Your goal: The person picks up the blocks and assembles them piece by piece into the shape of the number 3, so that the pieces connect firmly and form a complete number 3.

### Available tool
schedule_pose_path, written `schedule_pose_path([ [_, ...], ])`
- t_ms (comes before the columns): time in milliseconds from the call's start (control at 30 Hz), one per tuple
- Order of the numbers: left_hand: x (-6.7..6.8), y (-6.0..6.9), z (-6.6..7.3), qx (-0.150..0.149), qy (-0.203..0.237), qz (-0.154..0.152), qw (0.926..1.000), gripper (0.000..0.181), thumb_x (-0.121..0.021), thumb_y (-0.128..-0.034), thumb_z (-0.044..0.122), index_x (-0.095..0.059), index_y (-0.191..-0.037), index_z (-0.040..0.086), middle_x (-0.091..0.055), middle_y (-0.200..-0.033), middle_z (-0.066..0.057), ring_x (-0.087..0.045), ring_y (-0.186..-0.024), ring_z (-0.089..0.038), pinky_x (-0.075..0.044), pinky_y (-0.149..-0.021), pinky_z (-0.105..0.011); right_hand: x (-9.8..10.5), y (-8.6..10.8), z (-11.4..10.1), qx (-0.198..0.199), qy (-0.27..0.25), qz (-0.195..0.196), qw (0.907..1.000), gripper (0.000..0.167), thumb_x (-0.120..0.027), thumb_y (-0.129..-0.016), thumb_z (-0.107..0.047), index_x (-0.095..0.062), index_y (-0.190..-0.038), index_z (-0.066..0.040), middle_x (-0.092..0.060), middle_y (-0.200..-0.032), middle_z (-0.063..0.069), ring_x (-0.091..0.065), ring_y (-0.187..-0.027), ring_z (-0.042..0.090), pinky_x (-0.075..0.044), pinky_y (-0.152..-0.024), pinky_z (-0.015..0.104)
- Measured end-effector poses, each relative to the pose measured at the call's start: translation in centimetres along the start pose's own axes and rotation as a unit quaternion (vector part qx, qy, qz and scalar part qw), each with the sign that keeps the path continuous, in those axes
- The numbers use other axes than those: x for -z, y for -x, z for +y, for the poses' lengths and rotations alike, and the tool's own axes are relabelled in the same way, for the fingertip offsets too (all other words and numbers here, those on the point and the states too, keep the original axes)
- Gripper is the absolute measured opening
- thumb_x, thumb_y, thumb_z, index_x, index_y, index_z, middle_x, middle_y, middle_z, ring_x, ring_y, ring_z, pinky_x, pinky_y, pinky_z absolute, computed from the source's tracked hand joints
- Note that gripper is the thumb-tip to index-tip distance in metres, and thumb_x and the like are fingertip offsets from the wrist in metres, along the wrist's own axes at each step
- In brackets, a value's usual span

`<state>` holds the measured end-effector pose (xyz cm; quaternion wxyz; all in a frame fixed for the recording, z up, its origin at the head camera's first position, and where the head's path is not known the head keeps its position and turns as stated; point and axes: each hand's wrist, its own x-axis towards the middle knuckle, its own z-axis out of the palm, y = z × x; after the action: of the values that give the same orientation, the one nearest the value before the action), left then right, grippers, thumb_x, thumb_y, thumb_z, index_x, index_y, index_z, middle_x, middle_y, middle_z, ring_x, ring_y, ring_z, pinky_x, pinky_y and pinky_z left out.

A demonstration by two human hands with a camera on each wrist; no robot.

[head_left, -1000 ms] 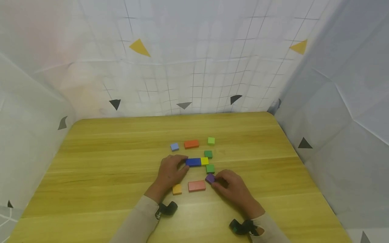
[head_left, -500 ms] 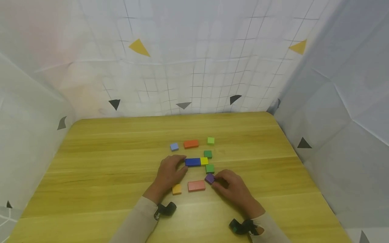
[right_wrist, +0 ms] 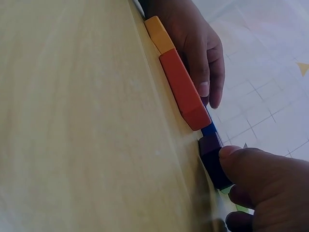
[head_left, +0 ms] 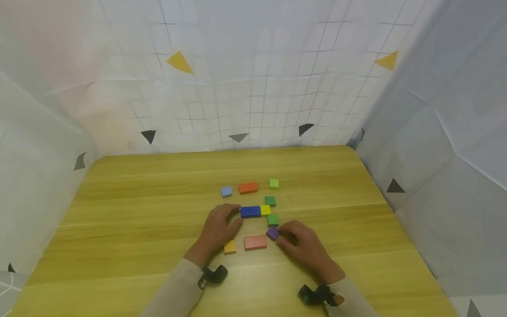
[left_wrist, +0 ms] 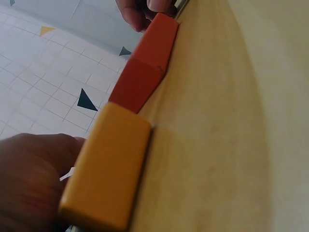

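My left hand (head_left: 216, 225) has its thumb and index finger spread at the left end of a long blue block (head_left: 251, 212); they appear just off it. A yellow block (head_left: 265, 210) lies against the blue block's right end. Green blocks stand behind (head_left: 270, 201) and in front (head_left: 273, 220) of the yellow one. My right hand (head_left: 305, 244) pinches a small purple block (head_left: 273, 233) between thumb and index finger, turned at an angle close to the front green block. In the right wrist view the thumb lies on the purple block (right_wrist: 212, 162).
Nearer me lie a pink-red block (head_left: 255, 242) and an orange block (head_left: 229, 247), the latter beside my left wrist. Farther back are a light blue block (head_left: 226, 192), a red-orange block (head_left: 248, 188) and a lime block (head_left: 274, 184). The wooden table (head_left: 138, 189) meets white sheeting.
My left hand has drawn back slightly to the left, its fingertips slipping from the blue block's sides to its end. The right hand and the purple block stay nearly still.
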<state>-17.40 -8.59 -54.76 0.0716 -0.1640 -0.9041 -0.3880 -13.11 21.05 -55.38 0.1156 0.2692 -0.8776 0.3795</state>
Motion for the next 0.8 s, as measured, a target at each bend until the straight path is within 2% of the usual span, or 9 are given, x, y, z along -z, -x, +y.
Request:
schedule_pose_path([
  [200, 0.3, 0.6, 0.2, 0.006, 0.024, -0.013, 0.9996, 0.039, -0.069, -0.0929, 0.033, -0.066, -0.127, 0.014, -0.068, -0.120, 0.001, -0.060, -0.114, -0.020, -0.047, -0.100, -0.043, -0.1, 0.1, 0.0, 0.004, 0.009, 0.007, 0.9999, 0.029, -0.080, -0.085, -0.022, -0.070, -0.110, -0.013, -0.069, -0.106, -0.008, -0.063, -0.094, 0.007, -0.054, -0.080, 0.030],
  [400, 0.3, 1.4, 0.2, 0.011, 0.027, -0.027, 0.9992, 0.039, -0.068, -0.0937, 0.034, -0.065, -0.128, 0.016, -0.067, -0.123, 0.003, -0.059, -0.119, -0.018, -0.046, -0.103, -0.041, 0.1, 0.0, -0.1, -0.002, 0.017, 0.002, 0.9999, 0.031, -0.080, -0.084, -0.023, -0.070, -0.112, -0.013, -0.069, -0.106, -0.006, -0.063, -0.094, 0.006, -0.054, -0.080, 0.030],
  [633, 0.3, 1.7, 0.1, -0.016, 0.035, -0.014, 0.9992, 0.038, -0.071, -0.0920, 0.030, -0.066, -0.125, 0.014, -0.068, -0.121, 0.001, -0.060, -0.116, -0.019, -0.047, -0.101, -0.041, 0.1, 0.0, -0.2, 0.005, 0.012, 0.004, 0.9999, 0.031, -0.081, -0.084, -0.021, -0.070, -0.112, -0.012, -0.069, -0.106, -0.006, -0.062, -0.093, 0.007, -0.054, -0.078, 0.029],
  [800, 0.3, 1.9, 0.2, -0.015, 0.035, -0.014, 0.9992, 0.038, -0.071, -0.0922, 0.031, -0.067, -0.126, 0.014, -0.068, -0.120, 0.003, -0.060, -0.114, -0.017, -0.048, -0.100, -0.040, 0.1, -0.1, -0.1, 0.010, 0.007, 0.008, 0.9999, 0.030, -0.080, -0.085, -0.019, -0.070, -0.112, -0.013, -0.069, -0.106, -0.007, -0.063, -0.094, 0.008, -0.054, -0.079, 0.029],
])
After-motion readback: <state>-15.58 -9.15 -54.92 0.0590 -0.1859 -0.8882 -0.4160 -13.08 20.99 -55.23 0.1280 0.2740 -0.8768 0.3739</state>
